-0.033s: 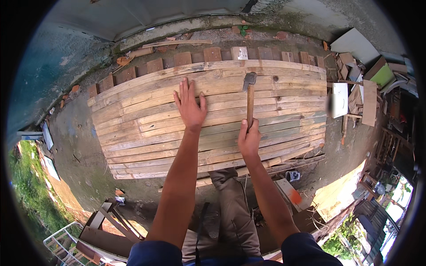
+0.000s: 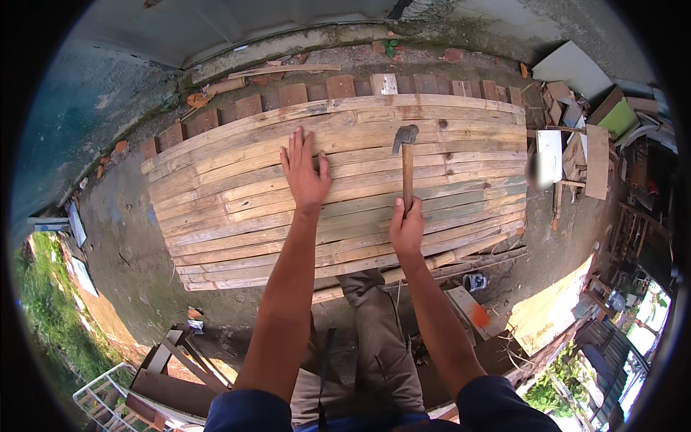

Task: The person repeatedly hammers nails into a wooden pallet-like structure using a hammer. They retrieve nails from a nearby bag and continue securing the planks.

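A wide panel of split bamboo slats [image 2: 237, 205] lies in front of me, its strips running side to side. My left hand [image 2: 305, 174] rests flat on its middle, palm down, fingers stretched toward the far edge. To the right, my right hand [image 2: 408, 230] is closed round the lower handle of a hammer [image 2: 407, 173]. The wooden handle points away from me. The dark metal head, with a curved end toward the left, appears over the far slats; I cannot tell whether it touches them. My right palm and some of its fingers are hidden.
Short wooden boards [image 2: 341, 86] stick out along the panel's far edge, before a wall [image 2: 288, 32]. Scrap boards [image 2: 597, 162] are piled at the right. Bamboo poles [image 2: 475, 263] and a small can [image 2: 474, 282] lie near my legs. A white metal frame [image 2: 101, 389] stands lower left.
My right hand and the hammer have shifted slightly, the hammer's head coming a little nearer to me. The left hand stays flat on the slats.
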A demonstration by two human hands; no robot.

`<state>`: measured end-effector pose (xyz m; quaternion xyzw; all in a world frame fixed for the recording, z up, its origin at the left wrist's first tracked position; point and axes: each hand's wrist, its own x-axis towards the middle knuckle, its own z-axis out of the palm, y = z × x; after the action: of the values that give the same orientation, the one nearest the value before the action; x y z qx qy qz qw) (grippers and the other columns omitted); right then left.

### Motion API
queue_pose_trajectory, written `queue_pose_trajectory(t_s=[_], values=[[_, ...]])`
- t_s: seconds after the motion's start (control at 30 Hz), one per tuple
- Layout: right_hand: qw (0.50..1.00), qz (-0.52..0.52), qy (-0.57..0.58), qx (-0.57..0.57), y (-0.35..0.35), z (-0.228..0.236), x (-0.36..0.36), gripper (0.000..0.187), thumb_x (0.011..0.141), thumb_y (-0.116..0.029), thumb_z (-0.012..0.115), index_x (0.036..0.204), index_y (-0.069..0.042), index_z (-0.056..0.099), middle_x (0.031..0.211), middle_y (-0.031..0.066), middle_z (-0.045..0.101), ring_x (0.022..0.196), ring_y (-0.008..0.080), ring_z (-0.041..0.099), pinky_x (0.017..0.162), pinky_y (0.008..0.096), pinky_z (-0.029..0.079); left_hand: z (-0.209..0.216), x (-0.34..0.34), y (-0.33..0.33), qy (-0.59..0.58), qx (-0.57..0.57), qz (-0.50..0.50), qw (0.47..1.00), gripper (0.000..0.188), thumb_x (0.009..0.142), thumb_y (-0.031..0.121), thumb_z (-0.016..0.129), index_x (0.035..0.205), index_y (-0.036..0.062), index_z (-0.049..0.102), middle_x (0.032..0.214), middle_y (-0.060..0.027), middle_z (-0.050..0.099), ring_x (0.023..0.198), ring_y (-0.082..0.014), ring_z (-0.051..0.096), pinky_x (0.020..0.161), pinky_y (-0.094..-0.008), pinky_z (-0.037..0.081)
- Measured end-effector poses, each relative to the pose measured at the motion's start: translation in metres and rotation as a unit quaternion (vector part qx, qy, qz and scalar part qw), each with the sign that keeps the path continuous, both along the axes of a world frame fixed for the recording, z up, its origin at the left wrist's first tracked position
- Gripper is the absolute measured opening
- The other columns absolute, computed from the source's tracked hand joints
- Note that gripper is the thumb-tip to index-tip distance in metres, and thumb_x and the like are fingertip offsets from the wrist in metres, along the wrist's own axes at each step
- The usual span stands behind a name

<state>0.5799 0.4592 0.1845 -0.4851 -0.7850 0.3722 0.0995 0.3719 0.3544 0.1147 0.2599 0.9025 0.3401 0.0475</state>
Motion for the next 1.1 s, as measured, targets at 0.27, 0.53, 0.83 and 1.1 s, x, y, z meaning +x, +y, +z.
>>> queue_pose_trajectory(t_s=[0.27, 0.53, 0.83, 1.1], values=[[0.999, -0.011, -0.02, 0.039, -0.031, -0.023, 0.094, 0.049, 0.097, -0.02, 0.065, 0.134, 0.007, 0.047, 0.121, 0.0341, 0.056, 0.112, 0.0487, 0.057, 0.095, 0.0533, 0.046, 0.063, 0.077, -0.105, -0.259, 0.191, 0.162, 0.933, 0.028, 0.105, 0.012, 0.052, 0.128, 0.0015, 0.065, 0.119, -0.0104, 0.072, 0.11, -0.0175, 0.066, 0.093, -0.0316, 0.052], [0.999, -0.027, 0.038, 0.008, -0.042, 0.115, 0.133, 0.067, 0.09, -0.005, 0.066, 0.147, 0.003, 0.032, 0.127, 0.0274, 0.049, 0.114, 0.0441, 0.056, 0.096, 0.0518, 0.047, 0.215, 0.163, -0.152, -0.384, 0.26, 0.141, 0.875, 0.038, 0.107, 0.034, 0.057, 0.1, -0.0015, 0.071, 0.087, -0.0084, 0.074, 0.08, -0.0139, 0.068, 0.08, -0.0293, 0.054], [0.953, -0.13, 0.273, -0.025, -0.069, 0.323, 0.326, 0.052, 0.1, -0.008, 0.062, 0.145, 0.001, 0.038, 0.099, 0.0101, 0.065, 0.087, 0.0168, 0.062, 0.078, 0.0324, 0.051, 0.354, 0.287, -0.053, -0.444, 0.259, -0.108, 0.851, 0.042, 0.111, 0.035, 0.047, 0.101, 0.0002, 0.067, 0.086, -0.0076, 0.072, 0.079, -0.0137, 0.066, 0.076, -0.0294, 0.052], [0.936, -0.267, 0.229, 0.014, -0.158, 0.376, 0.517, 0.015, 0.1, -0.007, 0.065, 0.111, 0.002, 0.061, 0.087, 0.0068, 0.066, 0.079, 0.0118, 0.061, 0.073, 0.0273, 0.049, 0.388, 0.488, 0.011, -0.52, 0.089, -0.367, 0.766, 0.041, 0.112, 0.033, 0.043, 0.108, -0.0003, 0.066, 0.09, -0.0078, 0.073, 0.083, -0.0141, 0.068, 0.078, -0.0294, 0.053]])
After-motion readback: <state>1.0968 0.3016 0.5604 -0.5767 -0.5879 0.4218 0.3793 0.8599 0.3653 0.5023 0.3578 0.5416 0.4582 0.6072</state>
